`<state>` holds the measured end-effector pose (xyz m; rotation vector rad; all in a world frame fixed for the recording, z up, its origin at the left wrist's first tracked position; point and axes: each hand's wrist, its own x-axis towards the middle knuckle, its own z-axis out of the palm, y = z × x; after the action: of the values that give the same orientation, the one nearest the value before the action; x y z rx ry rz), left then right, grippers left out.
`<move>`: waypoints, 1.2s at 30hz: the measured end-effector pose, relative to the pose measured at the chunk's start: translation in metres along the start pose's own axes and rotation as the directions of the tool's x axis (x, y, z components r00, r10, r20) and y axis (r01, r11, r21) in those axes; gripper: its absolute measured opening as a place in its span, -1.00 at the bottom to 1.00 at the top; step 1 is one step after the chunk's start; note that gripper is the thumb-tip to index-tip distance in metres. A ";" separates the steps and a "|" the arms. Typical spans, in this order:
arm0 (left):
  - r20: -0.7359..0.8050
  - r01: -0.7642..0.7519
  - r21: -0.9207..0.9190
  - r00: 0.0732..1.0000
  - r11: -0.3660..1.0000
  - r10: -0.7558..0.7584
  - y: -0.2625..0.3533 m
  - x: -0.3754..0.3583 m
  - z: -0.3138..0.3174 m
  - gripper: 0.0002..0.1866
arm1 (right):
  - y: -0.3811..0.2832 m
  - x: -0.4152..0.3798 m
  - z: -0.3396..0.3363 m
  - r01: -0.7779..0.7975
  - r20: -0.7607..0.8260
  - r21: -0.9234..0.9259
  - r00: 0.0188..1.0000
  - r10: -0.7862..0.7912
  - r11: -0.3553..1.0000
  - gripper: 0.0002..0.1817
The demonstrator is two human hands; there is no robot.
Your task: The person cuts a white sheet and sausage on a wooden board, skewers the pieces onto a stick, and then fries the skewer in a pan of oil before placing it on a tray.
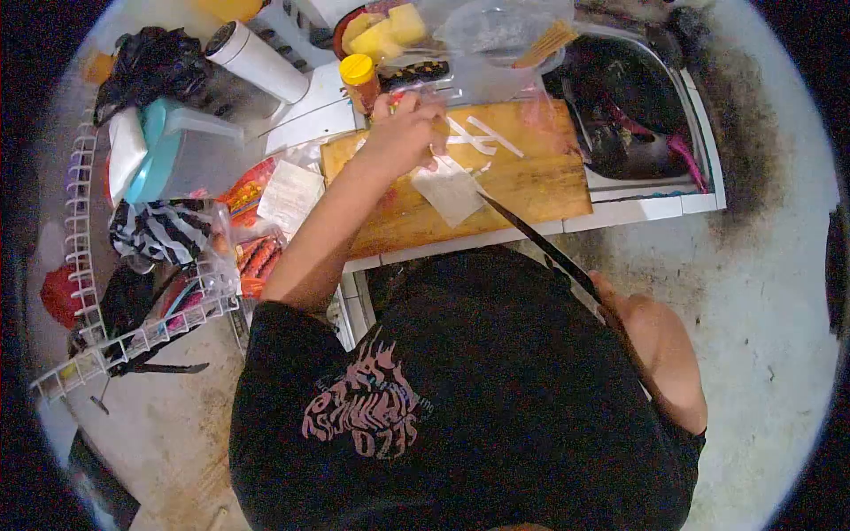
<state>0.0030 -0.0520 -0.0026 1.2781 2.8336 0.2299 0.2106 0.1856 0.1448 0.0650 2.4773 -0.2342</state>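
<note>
A wooden cutting board (540,190) lies on the counter in front of me. On it is a pale, thin square sheet (450,196), its upper edge under the bent fingers of my left hand (407,134). My right hand (620,305), at the lower right beside my body, is closed around a long, dark, narrow knife (540,239); most of its grip is hidden. The knife's tip reaches the right edge of the sheet. Several narrow white strips (496,137) lie crossed on the board, right of my left hand.
A yellow-lidded jar (359,75) stands beyond my left hand. Another pale square (290,196) lies on packets at left. A white flask (257,62), a teal-lidded container (159,150) and a wire rack (84,221) are farther left. A stove (633,115) adjoins the board at right.
</note>
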 end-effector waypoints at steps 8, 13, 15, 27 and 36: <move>-0.035 -0.047 0.046 0.998 0.998 0.048 0.000 -0.002 0.004 -0.76 | 0.051 -0.038 -0.008 0.050 -0.056 -0.090 0.997 -0.055 0.995 -0.54; -0.120 -0.094 -0.028 0.989 0.995 0.090 0.001 -0.012 0.003 -0.76 | 0.063 -0.015 -0.010 0.058 -0.329 -0.122 0.940 -0.095 0.991 -0.57; -0.176 0.082 -0.119 0.979 0.989 -0.103 0.003 -0.018 -0.011 -0.74 | 0.065 0.024 0.000 0.149 -0.415 -0.143 0.888 -0.196 0.978 -0.58; -0.324 0.272 -0.730 0.670 0.627 -0.668 0.010 -0.089 -0.019 -0.83 | 0.038 0.225 0.067 0.419 -0.629 -0.426 0.500 -0.595 0.802 -0.61; -0.265 0.238 -0.770 0.725 0.592 -0.636 0.057 -0.084 -0.031 -0.75 | 0.010 0.209 -0.073 0.478 -0.921 -0.333 0.018 -0.388 0.813 -0.66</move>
<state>0.0987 -0.0814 0.0326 0.2992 2.7963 1.6588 0.0020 0.2069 0.0729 -0.8648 3.7803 -0.7685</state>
